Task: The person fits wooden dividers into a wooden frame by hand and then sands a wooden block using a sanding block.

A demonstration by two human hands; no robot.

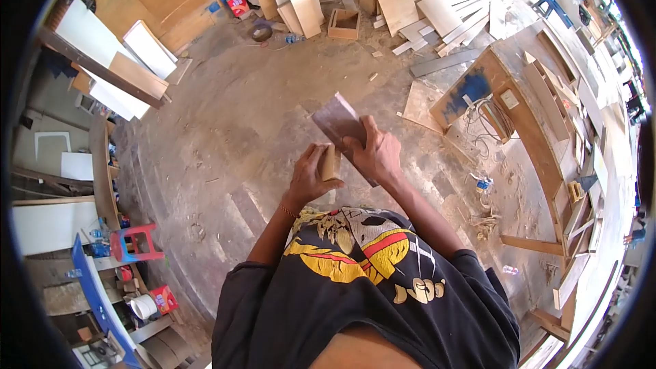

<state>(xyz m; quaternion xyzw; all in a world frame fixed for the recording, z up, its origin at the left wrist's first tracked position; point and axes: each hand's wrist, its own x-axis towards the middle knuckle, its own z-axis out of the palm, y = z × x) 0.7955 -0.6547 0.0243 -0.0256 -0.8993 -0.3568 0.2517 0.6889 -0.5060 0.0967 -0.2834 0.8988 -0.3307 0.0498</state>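
Note:
My left hand (313, 176) is closed round a small tan block (330, 162), with the thumb along its lower end. Just to the right, my right hand (376, 157) grips a longer, flat greyish-brown board (336, 117), which tilts from upper left to lower right. The fingers of that hand wrap over the board's right edge. Both pieces are held up in front of my shirt, above the floor, close to each other. Whether they touch is hard to tell.
A wooden workbench (519, 106) with cables curves along the right. Wood offcuts (441, 17) and an open wooden box (344, 24) lie at the back. Panels (137, 72) lean at the left, above a red stool (139, 242). Scraps lie on the concrete floor (239, 102).

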